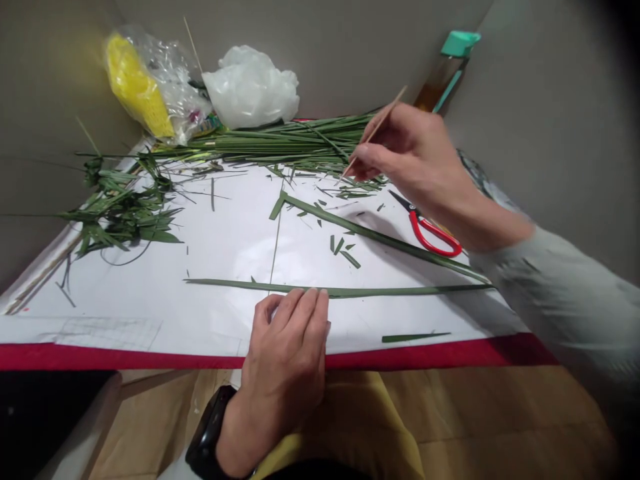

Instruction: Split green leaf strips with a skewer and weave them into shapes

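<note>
My left hand (285,347) sits at the near side of the white paper, its curled fingertips on a long, narrow green leaf strip (400,291) that lies across the sheet. The thumb is hidden behind the fingers. Up at the right, my right hand (405,157) pinches a thin wooden skewer (375,130), its tip among leaf scraps. A second long leaf strip (380,233) runs diagonally below that hand. Red-handled scissors (430,233) lie open just under my right forearm, untouched.
A bundle of long green leaves (270,143) lies along the back, with a heap of cut leaves (120,213) at the left. Scraps dot the white paper (150,300), which has a red edge (125,357). Behind stand a yellow-filled plastic bag (135,87), a white bag (250,87) and a bottle (445,80).
</note>
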`<state>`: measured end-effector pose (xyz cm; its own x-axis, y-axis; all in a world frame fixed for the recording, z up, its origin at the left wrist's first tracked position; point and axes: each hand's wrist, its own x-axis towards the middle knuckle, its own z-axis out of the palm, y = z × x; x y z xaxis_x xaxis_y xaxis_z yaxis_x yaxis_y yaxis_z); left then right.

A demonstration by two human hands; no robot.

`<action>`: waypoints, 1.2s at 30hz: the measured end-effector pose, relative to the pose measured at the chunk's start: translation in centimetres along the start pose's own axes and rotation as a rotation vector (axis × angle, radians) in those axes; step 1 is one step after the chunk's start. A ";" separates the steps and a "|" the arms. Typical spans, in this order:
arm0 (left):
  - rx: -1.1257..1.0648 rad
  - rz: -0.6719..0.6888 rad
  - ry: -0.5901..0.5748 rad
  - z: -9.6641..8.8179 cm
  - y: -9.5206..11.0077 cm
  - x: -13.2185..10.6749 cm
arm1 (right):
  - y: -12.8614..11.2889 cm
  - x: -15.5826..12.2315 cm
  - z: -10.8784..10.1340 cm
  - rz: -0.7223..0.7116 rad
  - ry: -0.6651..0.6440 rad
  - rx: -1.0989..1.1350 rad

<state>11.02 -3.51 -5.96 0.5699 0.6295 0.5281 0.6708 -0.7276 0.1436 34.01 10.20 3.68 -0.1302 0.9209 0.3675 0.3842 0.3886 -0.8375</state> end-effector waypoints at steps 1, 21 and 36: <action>0.004 -0.002 -0.005 0.0 0.0 0.1 | -0.7 -1.4 0.8 0.068 -0.016 0.137; -0.031 -0.043 -0.039 -0.6 0.1 0.3 | -0.5 -10.3 5.5 0.268 -0.156 0.334; -0.005 -0.055 -0.067 -0.8 0.2 0.2 | -2.5 -9.8 3.7 0.192 -0.033 0.170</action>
<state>10.89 -3.73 -5.16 0.5628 0.6855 0.4618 0.6998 -0.6925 0.1751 30.97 0.34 0.67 -0.1005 0.9778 0.1838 0.2458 0.2035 -0.9477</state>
